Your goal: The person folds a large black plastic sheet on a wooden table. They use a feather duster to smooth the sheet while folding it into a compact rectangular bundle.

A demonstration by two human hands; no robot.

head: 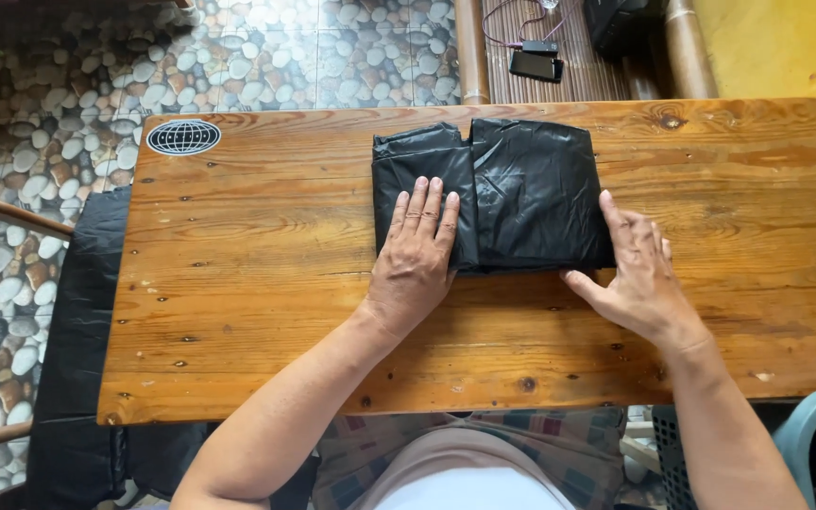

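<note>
**Folded black plastic sheet under both hands**

From my remote seat I see the folded black plastic sheet (pixel 493 194) lying on the far middle of the wooden desk (pixel 266 283), near its back edge. My left hand (pixel 415 257) lies flat on its left half, fingers (pixel 422 210) straight and close together, pressing down and not gripping. My right hand (pixel 641 269) rests on the desk at the sheet's right edge, open, with the thumb stretched along the near right corner; it clamps on nothing.

I judge the sheet light, thin, limp and slick: the glossy creases suggest that it would slide on itself and spring open unless held flat. The folded edges and corners look like the best places to pinch it. More black plastic (pixel 77 312) hangs off the desk's left side above a pebble-pattern floor (pixel 30 113).
</note>
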